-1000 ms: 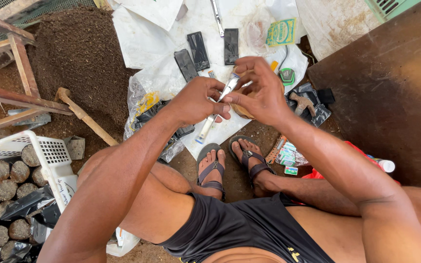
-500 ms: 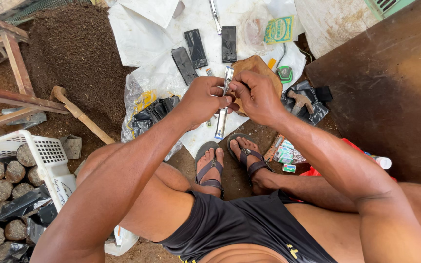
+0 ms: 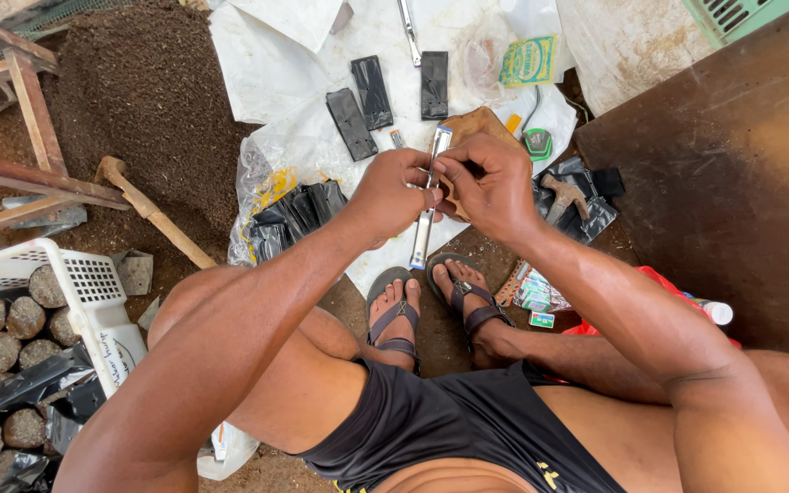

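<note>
A long, narrow silver metal stapler (image 3: 428, 196) is held upright between both hands, above the person's sandalled feet (image 3: 431, 306). The left hand (image 3: 393, 190) grips its middle from the side, fingers curled around it. The right hand (image 3: 489, 183) pinches its upper part with fingertips. Behind them, flat black plastic bags (image 3: 372, 91) lie on a white plastic sheet (image 3: 276, 73). A hammer (image 3: 561, 194) rests just right. A white basket (image 3: 93, 292) of round soil blocks sits far left.

Black bags (image 3: 299, 215) left, hammer (image 3: 561, 194) right; sheet (image 3: 267, 78) ahead open.
</note>
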